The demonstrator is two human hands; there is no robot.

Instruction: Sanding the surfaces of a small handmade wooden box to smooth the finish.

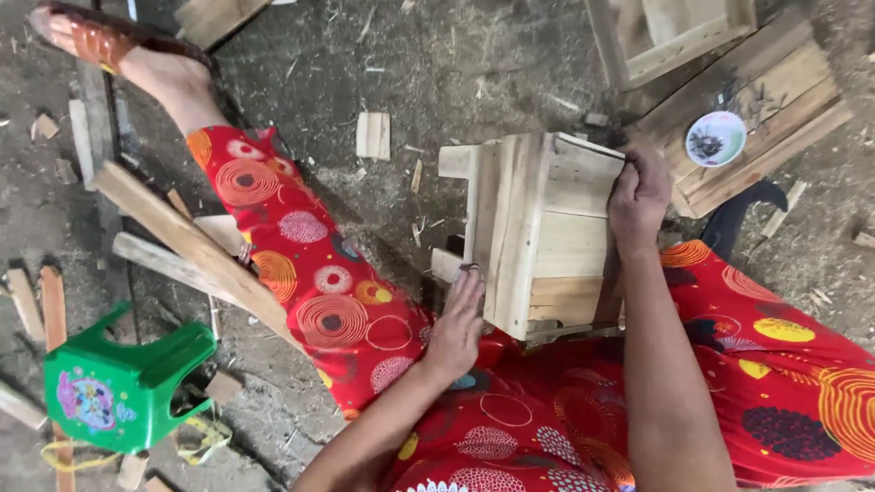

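A small box of pale wooden slats [538, 232] rests between my knees, over my red patterned clothing. My left hand [458, 319] lies flat against the box's near left side, fingers together, holding it steady. My right hand [640, 193] curls over the box's far right top edge and grips it there. A short slat [456, 161] sticks out from the box's upper left corner.
A green plastic stool [123, 387] lies tipped at lower left. Loose planks [191, 246] lean on my left leg. A small white bowl of dark nails [715, 138] sits on a slatted board [775, 100] at upper right, beside another wooden frame [679, 36]. Wood scraps litter the dirt floor.
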